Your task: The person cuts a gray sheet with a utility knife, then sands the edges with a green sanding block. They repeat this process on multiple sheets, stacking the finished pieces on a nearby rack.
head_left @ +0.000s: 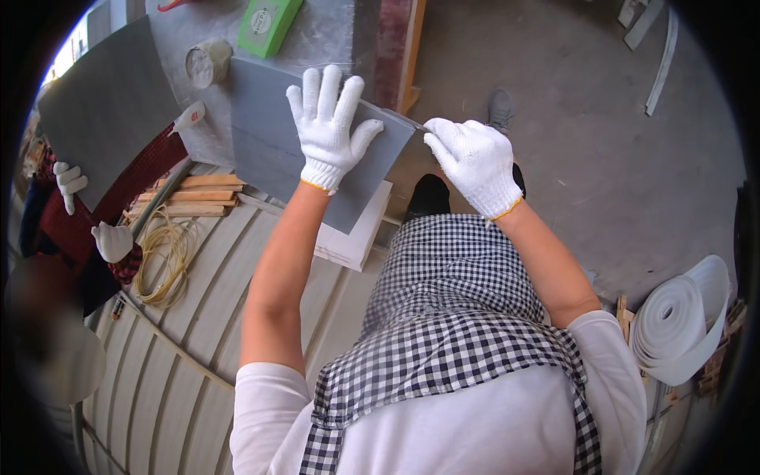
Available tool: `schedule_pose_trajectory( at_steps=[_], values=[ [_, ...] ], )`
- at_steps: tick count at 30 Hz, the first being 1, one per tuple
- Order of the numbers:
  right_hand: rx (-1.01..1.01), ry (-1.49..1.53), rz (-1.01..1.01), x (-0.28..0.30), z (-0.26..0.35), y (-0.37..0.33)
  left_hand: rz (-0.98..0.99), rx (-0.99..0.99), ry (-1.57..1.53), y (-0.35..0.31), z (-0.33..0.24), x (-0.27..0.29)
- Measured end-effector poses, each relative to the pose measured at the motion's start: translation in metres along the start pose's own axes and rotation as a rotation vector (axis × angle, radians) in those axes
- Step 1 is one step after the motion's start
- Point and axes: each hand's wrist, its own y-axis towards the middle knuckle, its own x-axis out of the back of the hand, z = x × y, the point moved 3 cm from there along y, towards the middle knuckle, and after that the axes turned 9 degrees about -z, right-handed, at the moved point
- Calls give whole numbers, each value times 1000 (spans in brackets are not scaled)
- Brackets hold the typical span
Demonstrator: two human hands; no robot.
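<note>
A flat grey panel [261,127] lies at an angle on the worktable in front of me. My left hand [326,131], in a white knit glove, rests on it with fingers spread and holds nothing. At the panel's right corner my right hand [475,162], gloved the same way, is closed with thumb and fingers pinched together. A thin dark piece [418,126] runs from its fingertips along the panel's far edge; its kind is too small to tell. Beneath the panel's near corner shows a white board [366,237].
Beyond the panel are a white tub [208,63], a green box [269,25] and a white bottle [190,117]. At left, a person's gloved hand [70,186] holds a large grey sheet [107,103]. Wood strips [202,194] and coiled tubing [168,257] lie nearby; a white foam roll [669,317] stands right.
</note>
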Motion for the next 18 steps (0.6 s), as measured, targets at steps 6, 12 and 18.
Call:
schedule_pose_trajectory(
  at_steps=[6, 12, 18],
  values=[
    [23, -160, -5, 21, 4, -9, 22, -292, -59, 5, -23, -5],
    [54, -313, 47, 55, -11, -18, -35, -333, -84, 24, -61, -7],
    [61, -371, 22, 65, -19, -22, -59, -373, -72, 34, -83, -1]
  ],
)
